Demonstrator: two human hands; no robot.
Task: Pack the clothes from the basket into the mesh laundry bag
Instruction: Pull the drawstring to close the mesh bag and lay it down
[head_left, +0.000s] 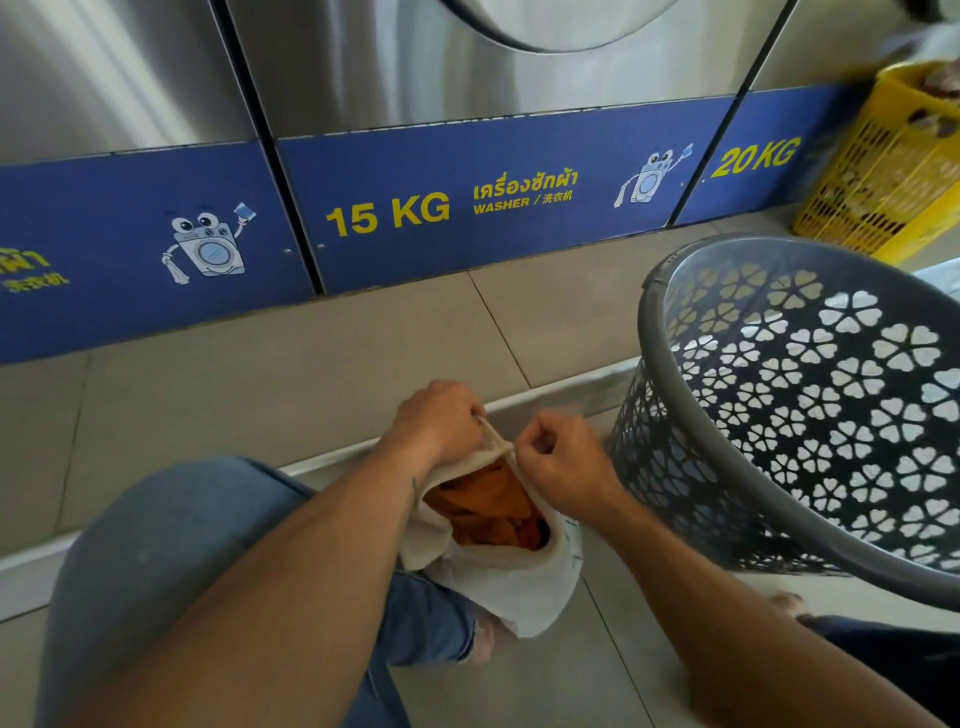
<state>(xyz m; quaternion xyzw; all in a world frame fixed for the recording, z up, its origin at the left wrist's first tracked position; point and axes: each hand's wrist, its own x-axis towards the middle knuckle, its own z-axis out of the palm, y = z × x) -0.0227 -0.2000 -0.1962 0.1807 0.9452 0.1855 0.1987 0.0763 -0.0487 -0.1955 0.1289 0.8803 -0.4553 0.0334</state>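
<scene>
Two hands meet over the mouth of a white mesh bag (511, 582) that sits on the tiled floor (291, 364) between the person's knees. The left hand (436, 421) is closed on the bag's drawstring at the rim, and the right hand (561, 462) pinches the cord just beside it. Orange clothes (488, 504) show inside the opening. A grey basket (810, 405) stands tilted just to the right, its inside looking empty. A yellow basket (893, 171) stands farther back beside the washers (467, 67).
</scene>
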